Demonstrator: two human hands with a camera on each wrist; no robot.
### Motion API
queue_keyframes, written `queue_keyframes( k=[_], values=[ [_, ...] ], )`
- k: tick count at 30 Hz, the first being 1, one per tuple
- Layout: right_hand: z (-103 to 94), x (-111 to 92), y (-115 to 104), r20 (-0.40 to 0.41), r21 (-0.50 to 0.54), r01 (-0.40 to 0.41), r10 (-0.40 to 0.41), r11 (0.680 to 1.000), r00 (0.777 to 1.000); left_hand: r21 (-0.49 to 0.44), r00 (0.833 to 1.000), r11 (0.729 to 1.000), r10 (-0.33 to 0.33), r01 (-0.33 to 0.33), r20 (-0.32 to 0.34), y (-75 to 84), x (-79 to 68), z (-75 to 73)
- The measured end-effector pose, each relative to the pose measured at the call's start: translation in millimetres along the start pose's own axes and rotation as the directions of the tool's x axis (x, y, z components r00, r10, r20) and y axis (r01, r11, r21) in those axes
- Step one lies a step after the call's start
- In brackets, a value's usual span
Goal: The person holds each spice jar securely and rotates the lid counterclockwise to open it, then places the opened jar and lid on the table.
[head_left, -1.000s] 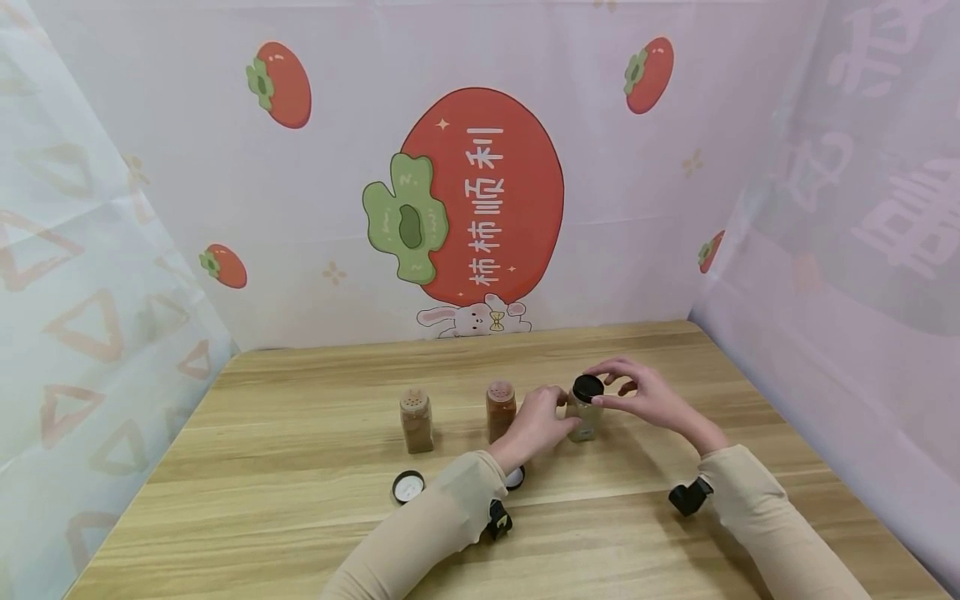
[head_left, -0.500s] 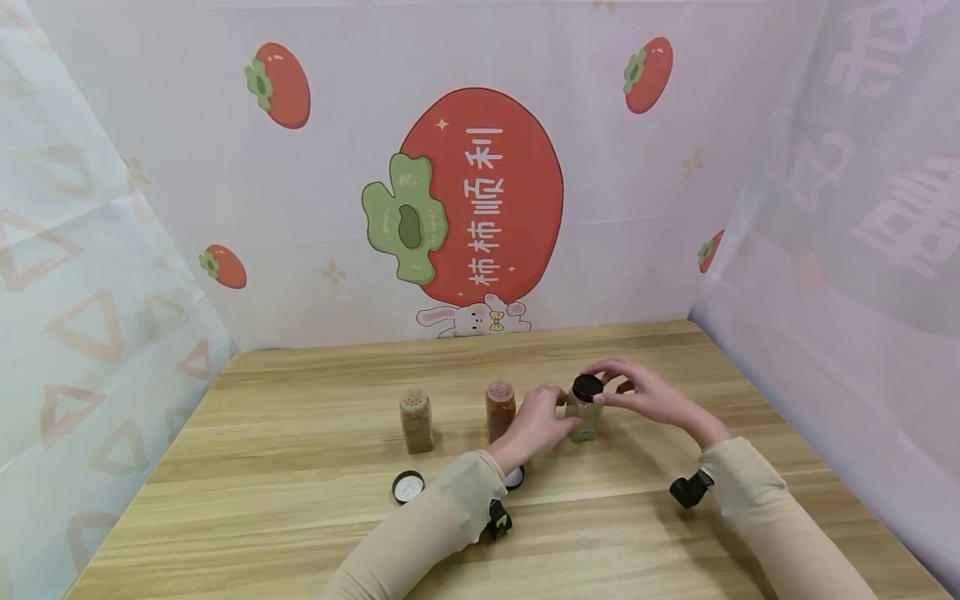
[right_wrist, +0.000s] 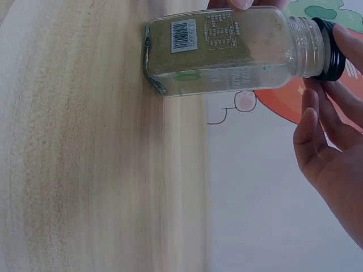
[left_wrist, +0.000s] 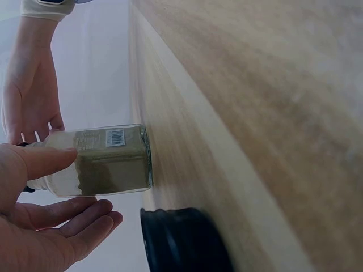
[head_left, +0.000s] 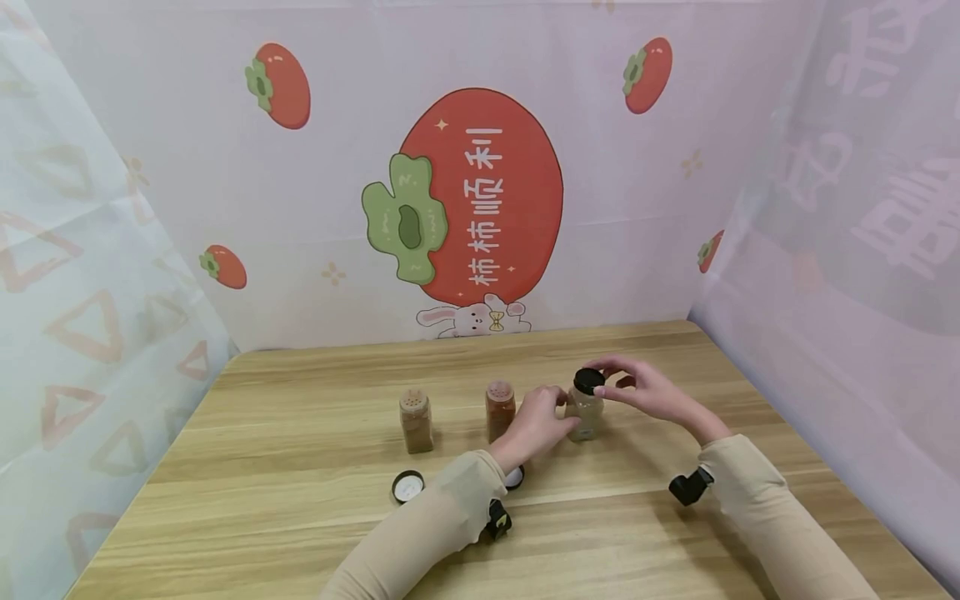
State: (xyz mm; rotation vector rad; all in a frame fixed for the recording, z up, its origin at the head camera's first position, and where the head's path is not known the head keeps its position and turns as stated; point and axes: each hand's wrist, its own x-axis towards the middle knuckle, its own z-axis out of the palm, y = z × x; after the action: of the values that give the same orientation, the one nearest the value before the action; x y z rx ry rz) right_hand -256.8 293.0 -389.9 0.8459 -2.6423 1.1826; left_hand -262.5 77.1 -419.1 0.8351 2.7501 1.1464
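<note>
A clear glass spice jar point(head_left: 587, 417) with greenish-brown powder stands upright on the table at the right. My left hand point(head_left: 537, 427) grips its body, thumb on one side and fingers on the other. At the top, my right hand point(head_left: 647, 392) pinches a black screw lid point(head_left: 589, 381) between thumb and fingers. The right wrist view shows the lid point(right_wrist: 330, 50) high on the neck, with the clear threads bare beneath it. A barcode label marks the side of the jar point(left_wrist: 113, 164) in the left wrist view.
Two more spice jars with perforated shaker tops stand to the left, one of brown powder point(head_left: 417, 427) and one of reddish powder point(head_left: 500, 410). In front of them lie two black lids, one upturned point(head_left: 408, 487), the other point(head_left: 514, 478) partly behind my left forearm. Printed cloth walls surround the table.
My right hand's fingers have shifted on the lid, and the lid has risen slightly on the jar's neck. My left hand keeps its grip in place.
</note>
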Motion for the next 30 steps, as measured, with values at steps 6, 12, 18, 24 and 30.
queue_keyframes(
  k=[6, 12, 18, 24, 30],
  values=[
    [-0.5, -1.4, 0.3, -0.024, 0.078, -0.057, 0.059, 0.995, 0.998, 0.005, 1.0, 1.0, -0.003, 0.003, -0.002, 0.4, 0.5, 0.2],
    [-0.6, -3.1, 1.7, -0.063, 0.11, -0.08, 0.087, 0.991, 0.994, 0.012, 1.0, 1.0, -0.007, 0.007, -0.005, -0.1, 1.6, 0.7],
    [-1.7, -6.3, 3.6, -0.07, 0.106, -0.106, 0.114, 0.989, 0.991, 0.015, 1.0, 1.0, -0.004, 0.004, -0.009, 0.0, 2.2, 0.8],
    [-4.7, -8.4, 4.0, -0.056, 0.12, -0.107, 0.114, 0.987, 0.992, 0.0, 1.0, 1.0, -0.001, 0.001, -0.005, 0.6, 1.5, 0.5],
    [-6.2, -10.3, 1.8, -0.05, 0.137, -0.113, 0.121, 0.984, 0.991, 0.0, 1.0, 1.0, -0.001, 0.001, -0.005, -0.2, 1.4, 0.6]
  ],
)
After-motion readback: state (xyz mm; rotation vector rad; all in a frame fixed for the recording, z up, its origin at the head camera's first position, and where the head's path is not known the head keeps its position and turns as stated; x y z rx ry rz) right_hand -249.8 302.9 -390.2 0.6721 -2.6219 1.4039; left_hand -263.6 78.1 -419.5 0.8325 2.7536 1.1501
